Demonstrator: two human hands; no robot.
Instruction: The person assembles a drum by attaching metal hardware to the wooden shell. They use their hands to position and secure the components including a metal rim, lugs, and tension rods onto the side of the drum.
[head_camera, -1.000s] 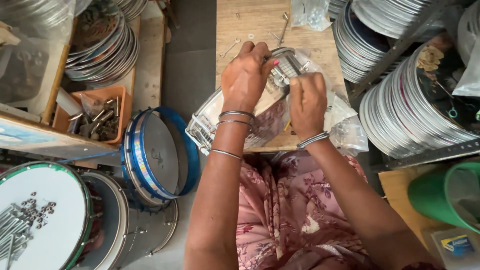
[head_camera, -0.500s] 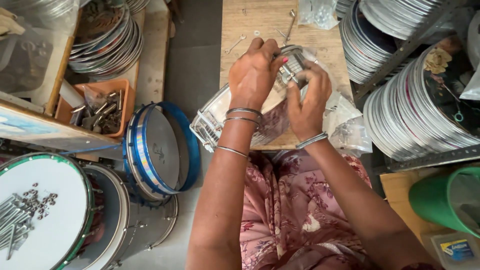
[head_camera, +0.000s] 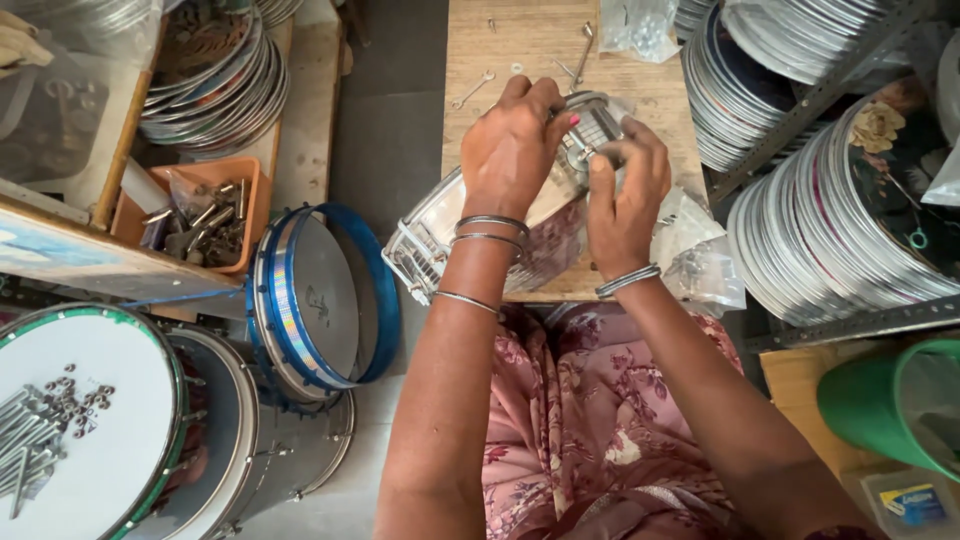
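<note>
A shiny chrome drum shell (head_camera: 440, 225) lies tilted on the wooden bench (head_camera: 530, 40) in front of me. My left hand (head_camera: 515, 145) grips its upper rim from above. My right hand (head_camera: 625, 185) pinches a small metal fitting (head_camera: 590, 135) at the shell's side, fingertips close together. Metal bangles ring both wrists. The far part of the shell is hidden by my hands.
A spanner (head_camera: 470, 90), loose bolts and a bag of small parts (head_camera: 640, 25) lie on the bench. Stacked metal hoops (head_camera: 800, 150) fill racks at right and upper left. An orange tray of hardware (head_camera: 195, 215), a blue-rimmed drum (head_camera: 320, 295) and a white drumhead with bolts (head_camera: 70, 430) sit at left.
Both hands stay on the drum shell; the right hand's fingers have shifted slightly on the fitting. The view has drifted a little.
</note>
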